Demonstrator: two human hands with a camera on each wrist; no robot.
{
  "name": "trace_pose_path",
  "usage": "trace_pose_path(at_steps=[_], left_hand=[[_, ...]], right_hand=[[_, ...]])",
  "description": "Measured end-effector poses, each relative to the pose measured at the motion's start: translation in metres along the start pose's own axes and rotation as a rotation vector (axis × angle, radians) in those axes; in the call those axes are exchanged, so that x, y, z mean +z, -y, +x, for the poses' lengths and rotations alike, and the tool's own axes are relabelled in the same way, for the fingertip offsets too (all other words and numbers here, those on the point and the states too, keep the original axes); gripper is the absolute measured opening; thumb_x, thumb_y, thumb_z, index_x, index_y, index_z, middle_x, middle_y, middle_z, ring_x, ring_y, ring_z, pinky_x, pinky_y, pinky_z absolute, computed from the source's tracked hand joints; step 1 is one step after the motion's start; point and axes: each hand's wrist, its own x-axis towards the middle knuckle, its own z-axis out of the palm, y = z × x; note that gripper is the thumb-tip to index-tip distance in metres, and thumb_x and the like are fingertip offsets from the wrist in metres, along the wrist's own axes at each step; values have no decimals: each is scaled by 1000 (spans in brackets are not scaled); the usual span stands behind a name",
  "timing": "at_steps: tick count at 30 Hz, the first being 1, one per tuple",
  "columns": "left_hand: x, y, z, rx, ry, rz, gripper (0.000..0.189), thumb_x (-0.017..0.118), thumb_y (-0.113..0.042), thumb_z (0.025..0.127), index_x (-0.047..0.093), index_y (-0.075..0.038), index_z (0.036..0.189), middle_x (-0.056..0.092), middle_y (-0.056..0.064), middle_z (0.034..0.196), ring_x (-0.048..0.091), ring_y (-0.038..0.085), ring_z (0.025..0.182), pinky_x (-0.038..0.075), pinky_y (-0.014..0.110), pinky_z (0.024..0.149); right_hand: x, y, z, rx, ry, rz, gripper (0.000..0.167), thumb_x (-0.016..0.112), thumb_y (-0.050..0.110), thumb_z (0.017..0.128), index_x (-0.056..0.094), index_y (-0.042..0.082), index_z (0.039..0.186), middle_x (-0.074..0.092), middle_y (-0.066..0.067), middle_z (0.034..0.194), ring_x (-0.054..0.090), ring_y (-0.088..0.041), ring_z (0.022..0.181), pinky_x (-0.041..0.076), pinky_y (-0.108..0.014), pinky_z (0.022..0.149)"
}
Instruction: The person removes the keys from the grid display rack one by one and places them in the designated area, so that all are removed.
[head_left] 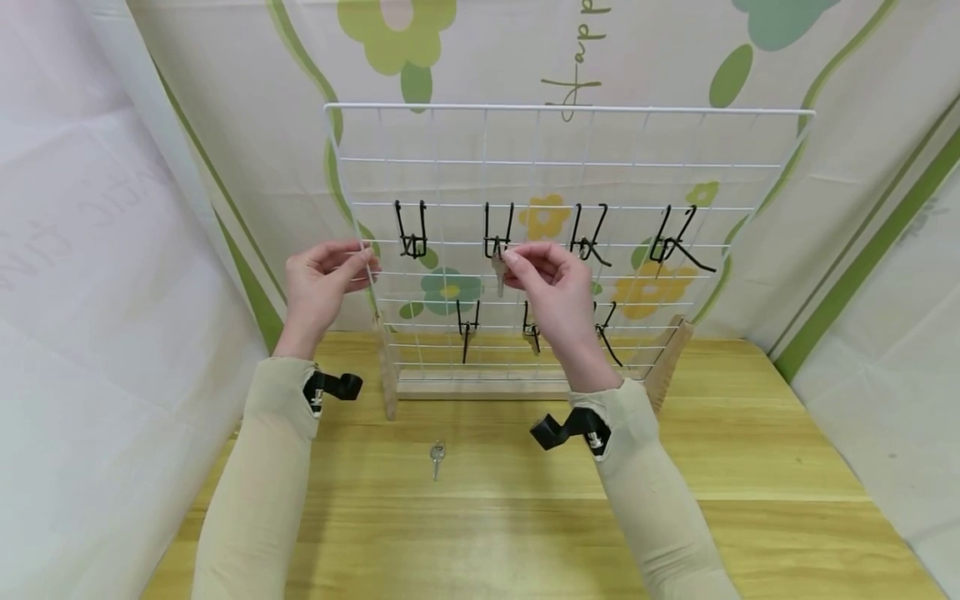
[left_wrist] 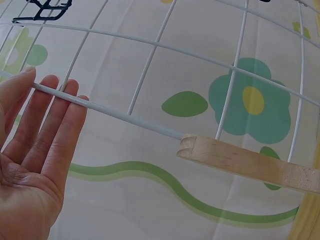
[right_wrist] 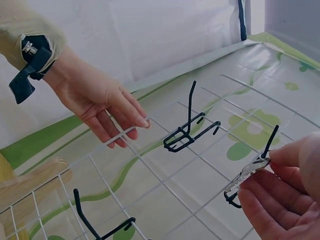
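Note:
A silver key (head_left: 500,282) is pinched between the thumb and fingers of my right hand (head_left: 558,287). Its head is right at the tip of a black hook (right_wrist: 270,142), the second from the left in the upper row. At the left side of the white wire grid rack (head_left: 570,109), my left hand (head_left: 318,279) grips the edge wire. The left wrist view has the thumb on one side of that wire (left_wrist: 115,115) and the fingers (left_wrist: 62,145) behind it. Another key (head_left: 437,455) lies on the wooden table, in front of the rack.
Further black hooks hang on the grid in two rows, among them the upper left hook (head_left: 412,242) and the upper right hook (head_left: 667,242). Wooden feet (head_left: 664,371) hold the rack upright on the table (head_left: 750,467). A flowered cloth (head_left: 600,50) stands behind it.

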Motion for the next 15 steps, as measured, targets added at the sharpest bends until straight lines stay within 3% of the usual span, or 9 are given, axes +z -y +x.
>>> trace_pose_path(at_steps=[15], left_hand=[[0, 0, 0, 5, 2, -1, 25, 79, -15, 91, 75, 2, 108, 76, 13, 99, 76, 24, 82, 63, 34, 73]], right_hand=[[-9, 14, -12, -120, 16, -54, 15, 73, 10, 97, 71, -2, 105, 73, -13, 101, 69, -35, 86, 63, -37, 78]])
